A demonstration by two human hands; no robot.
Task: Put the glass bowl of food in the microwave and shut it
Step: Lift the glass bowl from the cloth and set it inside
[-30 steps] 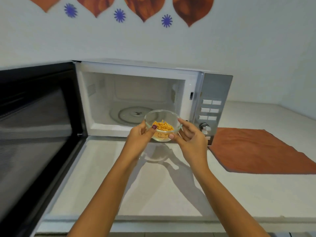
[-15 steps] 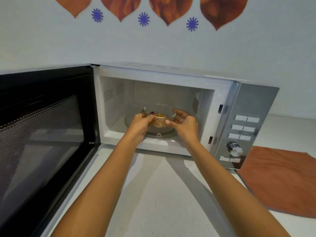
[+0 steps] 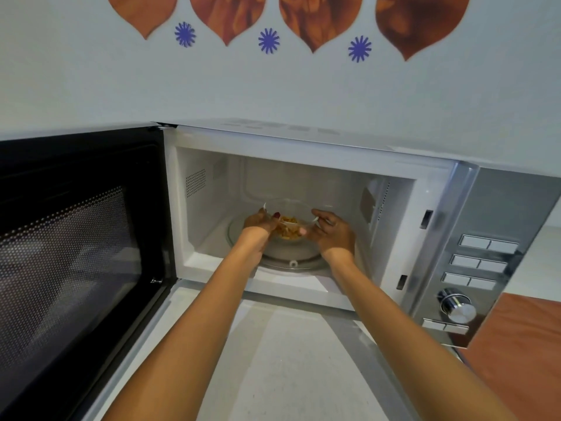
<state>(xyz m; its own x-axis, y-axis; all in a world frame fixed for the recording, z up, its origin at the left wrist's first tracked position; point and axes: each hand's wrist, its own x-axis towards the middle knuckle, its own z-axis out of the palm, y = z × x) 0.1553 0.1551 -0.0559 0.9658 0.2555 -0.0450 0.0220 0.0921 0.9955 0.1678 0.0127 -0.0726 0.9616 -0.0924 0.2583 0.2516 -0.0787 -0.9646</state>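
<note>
The glass bowl (image 3: 288, 208) with orange food sits low inside the white microwave (image 3: 303, 141), over the glass turntable (image 3: 297, 259). My left hand (image 3: 258, 221) grips its left rim and my right hand (image 3: 332, 230) grips its right rim, both reaching into the cavity. I cannot tell whether the bowl rests on the turntable or hovers just above it. The black microwave door (image 3: 76, 238) stands wide open to the left.
The silver control panel (image 3: 473, 262) with buttons and a knob (image 3: 457, 306) is right of the cavity. An orange cloth (image 3: 522, 354) lies on the white counter (image 3: 288, 360) at the right. The wall behind carries orange and blue decals.
Both hands carried the bowl from in front of the microwave into the cavity and lowered it toward the turntable. My head has moved closer.
</note>
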